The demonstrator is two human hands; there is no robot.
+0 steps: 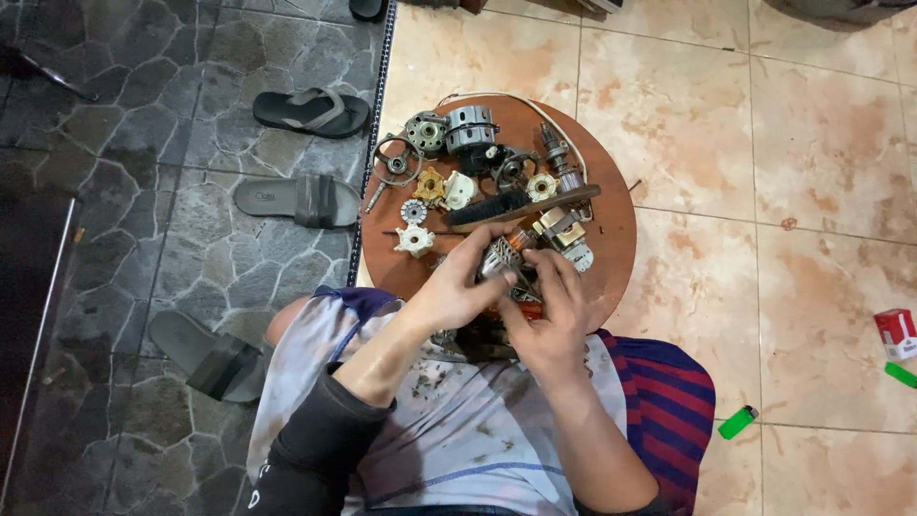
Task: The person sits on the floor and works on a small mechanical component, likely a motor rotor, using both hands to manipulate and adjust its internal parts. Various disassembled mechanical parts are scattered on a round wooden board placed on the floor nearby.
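Head view, items as found.

1. My left hand (457, 287): fingers curled and clamped on the near side of a small metal motor part (501, 256), thumb along its edge.
2. My right hand (554, 311): fingers bent together, pinching the same part from the other side; the two sets of fingertips almost meet.
3. Motor part: held just above the near edge of the round brown table (616, 225), over my lap.
4. Just beyond my fingertips: a dark brush (487, 206), a wooden stick (540, 203), a white toothed wheel (414, 239).
5. Farther beyond: a ribbed grey motor housing (470, 126) and a brass-coloured piece (429, 184).
6. Well right of my right hand, on the tiled floor: a green lighter (737, 421).
7. Well left of my left hand: grey sandals (310, 111).
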